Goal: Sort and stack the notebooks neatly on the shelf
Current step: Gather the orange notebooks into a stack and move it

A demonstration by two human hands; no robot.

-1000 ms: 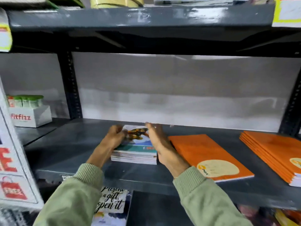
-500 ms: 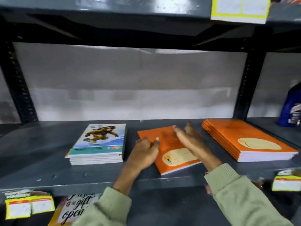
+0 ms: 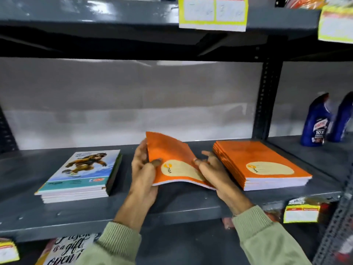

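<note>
An orange notebook with a cream oval is lifted off the grey shelf, bent and tilted up at its far end. My left hand grips its left edge, thumb on the cover. My right hand holds its right edge from beneath. A stack of matching orange notebooks lies just to the right on the shelf. To the left lies a stack of notebooks with a picture cover.
Two blue bottles stand at the far right beyond a shelf upright. Yellow price tags hang from the upper shelf and one from this shelf's front edge. A printed gift item lies on the shelf below.
Both hands left the picture-cover stack, moved right to the single orange notebook and have lifted it off the shelf. The view has shifted right.
</note>
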